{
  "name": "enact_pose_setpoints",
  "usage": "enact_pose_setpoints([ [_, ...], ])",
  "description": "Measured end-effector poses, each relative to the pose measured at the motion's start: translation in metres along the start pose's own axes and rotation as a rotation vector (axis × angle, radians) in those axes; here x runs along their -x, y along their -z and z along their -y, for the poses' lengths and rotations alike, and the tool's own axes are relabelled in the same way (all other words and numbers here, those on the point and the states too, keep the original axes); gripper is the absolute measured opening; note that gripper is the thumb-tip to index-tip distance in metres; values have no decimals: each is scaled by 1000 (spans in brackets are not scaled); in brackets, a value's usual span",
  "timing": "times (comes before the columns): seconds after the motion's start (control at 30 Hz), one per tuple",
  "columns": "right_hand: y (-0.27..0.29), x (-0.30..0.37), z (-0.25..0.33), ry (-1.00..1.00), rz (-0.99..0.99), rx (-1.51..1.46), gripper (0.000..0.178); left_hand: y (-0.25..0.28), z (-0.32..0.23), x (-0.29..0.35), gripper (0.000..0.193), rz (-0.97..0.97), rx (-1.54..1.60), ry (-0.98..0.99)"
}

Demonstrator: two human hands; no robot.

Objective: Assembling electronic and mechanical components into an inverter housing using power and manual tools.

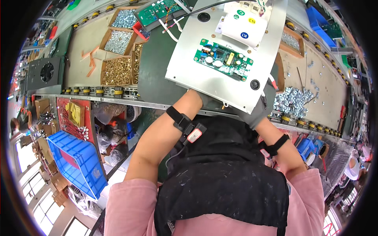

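Observation:
A silver metal plate [220, 84] lies at a slant over the dark green work surface, its near edge toward me. Mounted on it are a green circuit board [223, 59] and, farther back, a white cover [245, 29] with round coloured stickers. My left hand [201, 98] reaches beneath the plate's near edge; its fingers are hidden there. At the plate's near right corner, my right hand [256, 112] in a grey glove grips the edge, its fingertips partly out of sight. Beside that hand runs a cable with a red end [273, 82].
Left of the plate stand cardboard trays of silver screws [119, 41] and brass-coloured fasteners [117, 70]. Another green circuit board [155, 13] with wires sits behind. Loose silver hardware [293, 101] is heaped on the right. Roller track [100, 91] edges the bench; a blue crate [76, 161] stands lower left.

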State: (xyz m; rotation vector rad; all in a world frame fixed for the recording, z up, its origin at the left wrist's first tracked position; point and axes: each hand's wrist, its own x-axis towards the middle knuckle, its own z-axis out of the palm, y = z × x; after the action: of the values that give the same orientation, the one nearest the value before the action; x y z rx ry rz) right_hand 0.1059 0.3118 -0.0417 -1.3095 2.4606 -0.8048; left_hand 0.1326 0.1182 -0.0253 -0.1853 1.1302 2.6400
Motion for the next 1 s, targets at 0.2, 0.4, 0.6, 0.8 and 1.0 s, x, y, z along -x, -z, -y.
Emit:
enact_pose_setpoints([
  [0.2,17,-13,13,130,52,-109,35,12,10,8,27,38,-207,-126],
  [0.4,3,2,-2,-227,39,-1006,29,16,18,9,27,52,-397,-238],
  [0.6,33,-14,34,110,99,-151,30,21,30,-2,27,52,-609,-312],
  [0.8,33,-21,50,150,65,333,33,21,47,-8,27,71,-853,-380],
  [1.0,-10,-33,-59,-198,355,8,32,9,64,-16,27,47,-1134,-440],
])
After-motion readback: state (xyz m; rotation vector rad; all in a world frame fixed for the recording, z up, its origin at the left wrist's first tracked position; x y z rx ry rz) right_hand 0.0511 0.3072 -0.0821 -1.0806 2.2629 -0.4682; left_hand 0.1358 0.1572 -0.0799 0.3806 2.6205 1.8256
